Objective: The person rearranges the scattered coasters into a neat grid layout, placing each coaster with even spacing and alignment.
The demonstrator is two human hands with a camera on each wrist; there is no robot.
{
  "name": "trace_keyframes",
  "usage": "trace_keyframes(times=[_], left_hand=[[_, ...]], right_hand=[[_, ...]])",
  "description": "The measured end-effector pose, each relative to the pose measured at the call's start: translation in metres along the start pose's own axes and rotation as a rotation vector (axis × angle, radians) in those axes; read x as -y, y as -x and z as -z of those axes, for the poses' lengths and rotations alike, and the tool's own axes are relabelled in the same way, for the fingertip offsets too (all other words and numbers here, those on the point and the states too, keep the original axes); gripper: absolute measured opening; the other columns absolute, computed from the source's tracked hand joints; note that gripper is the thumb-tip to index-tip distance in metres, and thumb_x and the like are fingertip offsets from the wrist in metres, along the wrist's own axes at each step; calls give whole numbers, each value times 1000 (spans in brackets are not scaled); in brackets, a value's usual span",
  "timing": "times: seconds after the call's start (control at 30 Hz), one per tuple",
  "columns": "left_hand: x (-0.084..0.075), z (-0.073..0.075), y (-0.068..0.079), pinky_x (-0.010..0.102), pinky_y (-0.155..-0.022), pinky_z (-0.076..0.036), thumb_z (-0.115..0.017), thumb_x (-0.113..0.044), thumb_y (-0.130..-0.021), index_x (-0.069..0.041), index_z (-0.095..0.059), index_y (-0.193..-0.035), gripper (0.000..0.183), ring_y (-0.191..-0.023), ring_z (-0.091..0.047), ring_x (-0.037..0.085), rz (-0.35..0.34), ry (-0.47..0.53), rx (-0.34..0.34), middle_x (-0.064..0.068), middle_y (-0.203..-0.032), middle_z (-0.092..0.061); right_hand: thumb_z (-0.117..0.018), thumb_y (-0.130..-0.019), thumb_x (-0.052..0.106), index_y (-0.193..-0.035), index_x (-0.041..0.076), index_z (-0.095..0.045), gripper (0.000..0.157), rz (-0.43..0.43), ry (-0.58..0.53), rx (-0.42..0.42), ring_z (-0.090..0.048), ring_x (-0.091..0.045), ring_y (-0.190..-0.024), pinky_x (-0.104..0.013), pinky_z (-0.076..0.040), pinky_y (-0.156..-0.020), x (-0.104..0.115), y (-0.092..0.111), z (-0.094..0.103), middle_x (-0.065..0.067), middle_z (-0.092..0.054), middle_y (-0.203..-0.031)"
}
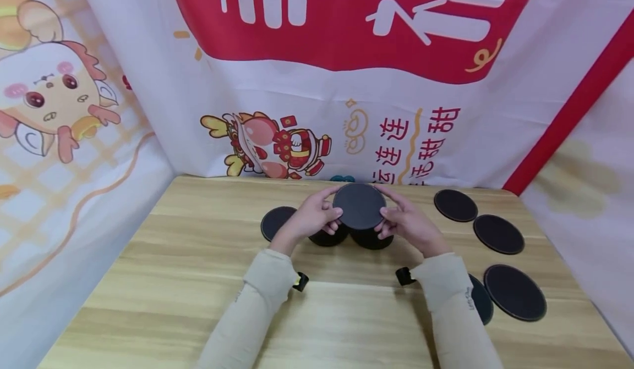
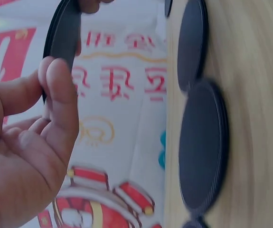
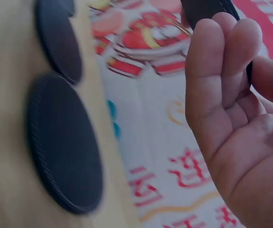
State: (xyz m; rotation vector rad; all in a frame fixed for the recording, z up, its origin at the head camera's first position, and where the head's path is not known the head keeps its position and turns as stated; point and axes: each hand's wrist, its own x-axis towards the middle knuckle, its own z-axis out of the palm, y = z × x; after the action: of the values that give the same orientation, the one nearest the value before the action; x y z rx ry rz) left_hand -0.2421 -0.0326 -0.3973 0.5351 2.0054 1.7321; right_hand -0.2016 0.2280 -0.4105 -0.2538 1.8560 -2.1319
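Observation:
Both hands hold a round black coaster up above the table, one at each side of its edge. My left hand pinches the left edge between thumb and fingers. The right hand does the same at the right edge. Below the held coaster, two more black coasters lie side by side on the table, a left one and a right one, each partly covered in the head view. In the left wrist view a table coaster shows a stitched rim.
Another coaster lies beyond the left wrist. On the table's right side are a far coaster, a middle coaster and a near coaster, plus one coaster partly behind the right sleeve. Printed cloth hangs behind the wooden table.

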Motion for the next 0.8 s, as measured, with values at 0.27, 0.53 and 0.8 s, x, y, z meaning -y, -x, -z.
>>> trace_keyframes(times=[0.27, 0.53, 0.8], left_hand=[[-12, -56, -31, 26, -54, -55, -58, 1, -101, -11, -33, -159, 65, -57, -58, 14, -23, 25, -54, 10, -76, -64], [-2, -113, -58, 27, -55, -51, -61, -8, -102, -23, -38, -158, 62, -60, -60, 15, 15, -147, -146, 13, -79, -65], [15, -128, -76, 29, -55, -49, -62, -10, -101, -26, -38, -157, 63, -62, -62, 19, 21, -166, -104, 13, -75, -64]], right_hand=[[-48, -107, 7, -160, 2, -20, 61, 42, 42, -121, -67, -19, -61, -34, -59, -64, 18, 30, 40, -11, -68, -72], [-45, -108, 8, -161, 9, -25, 57, -62, 228, -271, -59, -17, -60, -36, -59, -65, 15, 53, 78, -13, -61, -78], [-44, -107, 6, -161, 11, -26, 57, -113, 282, -300, -56, -16, -60, -33, -56, -62, 6, 57, 98, -17, -58, -78]])
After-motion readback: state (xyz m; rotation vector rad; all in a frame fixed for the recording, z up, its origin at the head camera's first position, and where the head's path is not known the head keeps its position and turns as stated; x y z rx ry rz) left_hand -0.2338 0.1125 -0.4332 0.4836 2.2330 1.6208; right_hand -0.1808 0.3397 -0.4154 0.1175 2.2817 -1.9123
